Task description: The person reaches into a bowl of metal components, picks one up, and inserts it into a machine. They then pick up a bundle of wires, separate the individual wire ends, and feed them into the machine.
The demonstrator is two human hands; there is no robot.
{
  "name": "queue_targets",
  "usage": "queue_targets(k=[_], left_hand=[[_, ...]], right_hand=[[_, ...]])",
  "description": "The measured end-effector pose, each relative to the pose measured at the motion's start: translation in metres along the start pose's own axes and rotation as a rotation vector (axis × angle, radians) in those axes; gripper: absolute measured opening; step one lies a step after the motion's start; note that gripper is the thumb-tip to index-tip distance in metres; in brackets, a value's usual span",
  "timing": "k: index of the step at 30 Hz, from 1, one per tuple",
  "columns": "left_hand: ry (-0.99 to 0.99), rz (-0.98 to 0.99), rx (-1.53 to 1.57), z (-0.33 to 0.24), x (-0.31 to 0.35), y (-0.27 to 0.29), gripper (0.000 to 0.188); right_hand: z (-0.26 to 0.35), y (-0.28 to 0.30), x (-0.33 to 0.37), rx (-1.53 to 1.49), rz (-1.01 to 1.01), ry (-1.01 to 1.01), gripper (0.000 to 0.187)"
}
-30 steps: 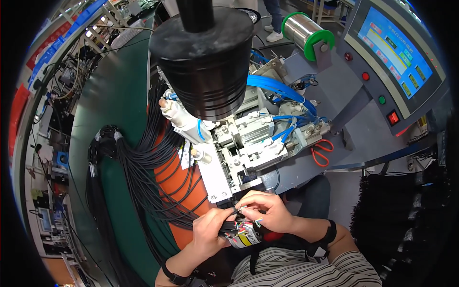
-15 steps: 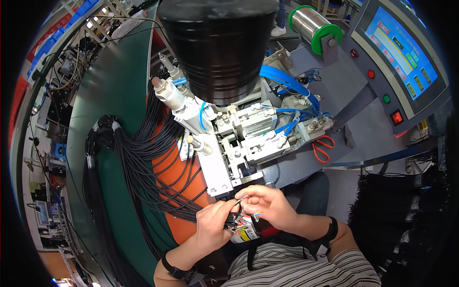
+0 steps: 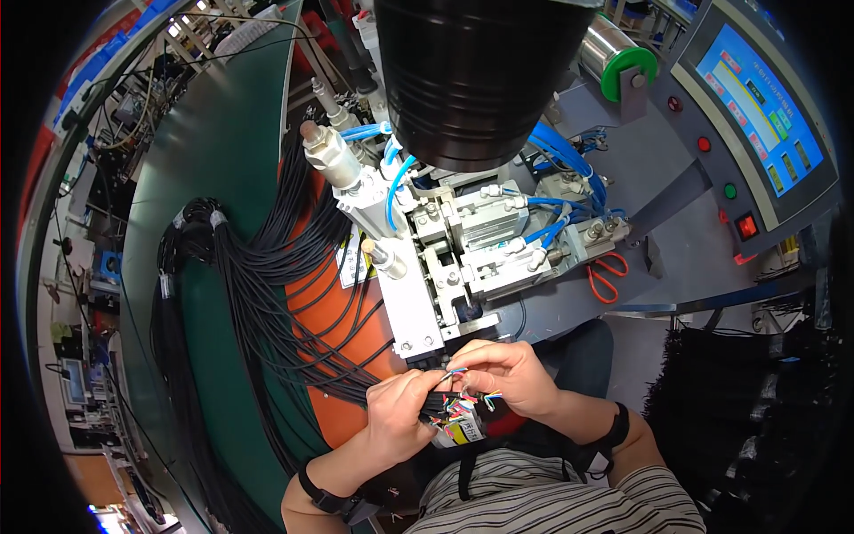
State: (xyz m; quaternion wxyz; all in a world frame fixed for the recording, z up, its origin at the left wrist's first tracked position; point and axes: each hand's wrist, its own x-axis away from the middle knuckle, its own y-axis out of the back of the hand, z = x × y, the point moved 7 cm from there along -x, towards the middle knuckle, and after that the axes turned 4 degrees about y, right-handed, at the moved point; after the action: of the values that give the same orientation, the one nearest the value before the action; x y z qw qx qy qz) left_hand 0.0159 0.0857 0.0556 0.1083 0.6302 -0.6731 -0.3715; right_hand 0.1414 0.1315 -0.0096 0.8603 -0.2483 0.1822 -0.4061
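Hands close together, cable end between them

1 left hand, 1 right hand; 2 wristbands; 1 spool far right; 1 screen right; cables left, uncountable.

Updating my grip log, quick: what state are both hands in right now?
Left hand: closed, holding black cables.
Right hand: closed, pinching thin coloured wires.

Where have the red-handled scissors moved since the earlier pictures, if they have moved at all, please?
No: against the blue-tubed pneumatic machine, the red-handled scissors visibly keep the same place by its right end; the camera's view has shifted.
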Motion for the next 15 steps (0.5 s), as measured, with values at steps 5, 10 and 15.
queue_targets(k=[5, 10, 15], left_hand=[[0.073, 0.059, 0.104, 0.006, -0.005, -0.001, 0.039], [0.139, 0.187, 0.210, 0.017, -0.008, 0.001, 0.035], [0.315, 0.315, 0.400, 0.029, -0.004, -0.008, 0.021]], right_hand=[[0.003, 0.004, -0.004, 0.091, 0.031, -0.035, 0.016], [0.007, 0.004, -0.008, 0.085, 0.074, -0.133, 0.015], [0.022, 0.003, -0.012, 0.355, 0.168, 0.026, 0.015]])
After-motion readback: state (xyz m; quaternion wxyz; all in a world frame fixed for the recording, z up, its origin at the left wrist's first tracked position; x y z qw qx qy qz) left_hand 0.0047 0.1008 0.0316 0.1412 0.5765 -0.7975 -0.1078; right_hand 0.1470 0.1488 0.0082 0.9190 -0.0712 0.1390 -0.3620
